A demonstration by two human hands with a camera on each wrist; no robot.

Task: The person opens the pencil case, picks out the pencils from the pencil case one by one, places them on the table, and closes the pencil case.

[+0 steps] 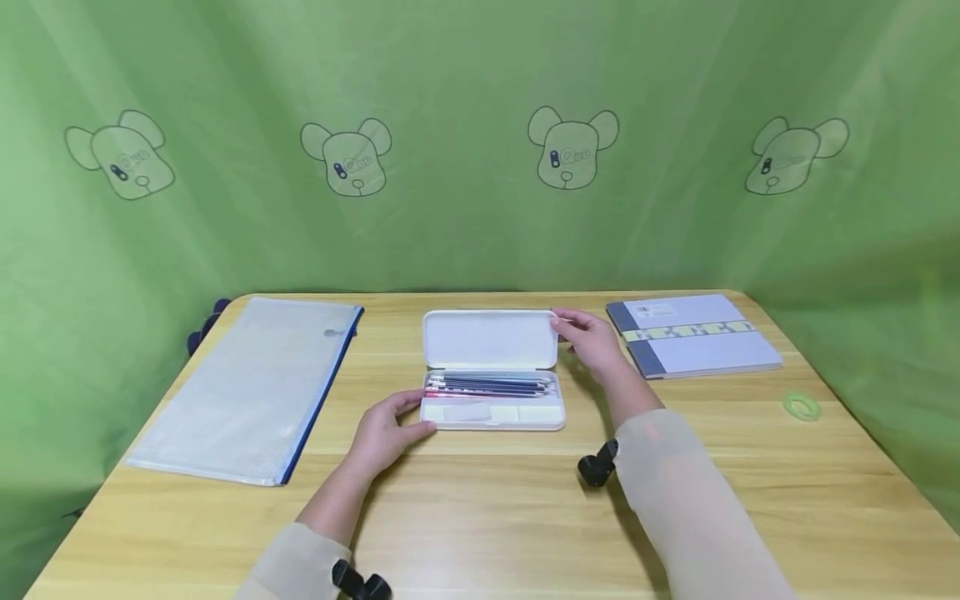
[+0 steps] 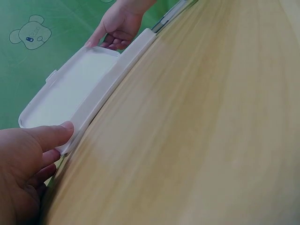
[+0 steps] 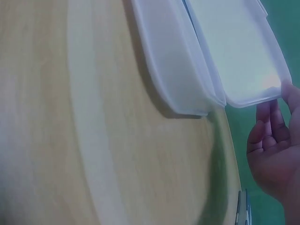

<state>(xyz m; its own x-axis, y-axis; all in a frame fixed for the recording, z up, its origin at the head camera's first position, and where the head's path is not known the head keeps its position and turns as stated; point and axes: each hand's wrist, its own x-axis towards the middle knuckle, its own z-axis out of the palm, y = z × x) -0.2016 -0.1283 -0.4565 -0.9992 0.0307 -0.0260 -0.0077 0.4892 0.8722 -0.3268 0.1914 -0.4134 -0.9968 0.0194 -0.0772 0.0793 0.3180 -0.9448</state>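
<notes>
A white pencil case [image 1: 525, 419] lies with its lid raised at the middle of the table. Several dark, red and pale pencils [image 1: 491, 385] fill its back compartment, beside a whitish block [image 1: 467, 412] in the front one. The left hand [image 1: 382, 432] grips the base's left end, its thumb near the front corner; the left wrist view shows that thumb [image 2: 54, 136] on the case wall. At the upper right corner of the lid [image 1: 490, 339], the right hand [image 1: 596, 343] pinches the edge. In the right wrist view, its curled fingers [image 3: 269, 129] show below the lid, partly cut off by the frame.
A translucent zip folder [image 1: 247, 392] with a blue edge lies on the left of the wooden table [image 1: 480, 517]. To the right are notebooks [image 1: 697, 354] under a patterned band and a green ring [image 1: 802, 407]. A green curtain [image 1: 465, 242] hangs behind.
</notes>
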